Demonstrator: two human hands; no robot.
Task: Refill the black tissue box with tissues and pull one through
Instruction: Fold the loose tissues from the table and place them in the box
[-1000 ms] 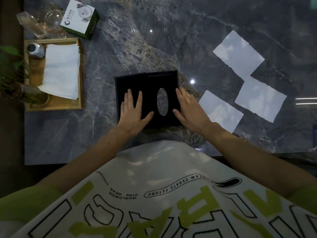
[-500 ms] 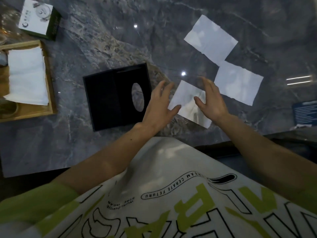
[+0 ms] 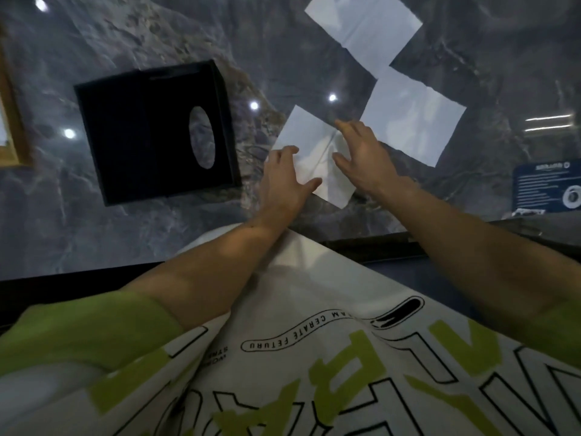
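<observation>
Head view, sole camera. We record the left hand (image 3: 283,179) and the right hand (image 3: 366,158) both laid on the nearest tissue (image 3: 303,133), which lies flat on the marble table (image 3: 125,33). The left fingers (image 3: 278,154) are loosely bent along the sheet's left edge, with the thumb stretched out across the paper. The right fingers (image 3: 349,130) are spread and nearly straight, pressing the sheet's right part. Neither hand encloses anything that we can see. A raised crease runs across the tissue between the two hands.

The black tissue box (image 3: 151,133) stands to the left of the left fingers, apart from them, its oval opening (image 3: 202,137) facing up. A second tissue (image 3: 412,118) lies just beyond the right fingers, and a third tissue (image 3: 364,26) lies farther beyond that one. A wooden tray (image 3: 15,121) shows far to the left of the box. A blue card (image 3: 547,187) sits well to the right of the right fingers.
</observation>
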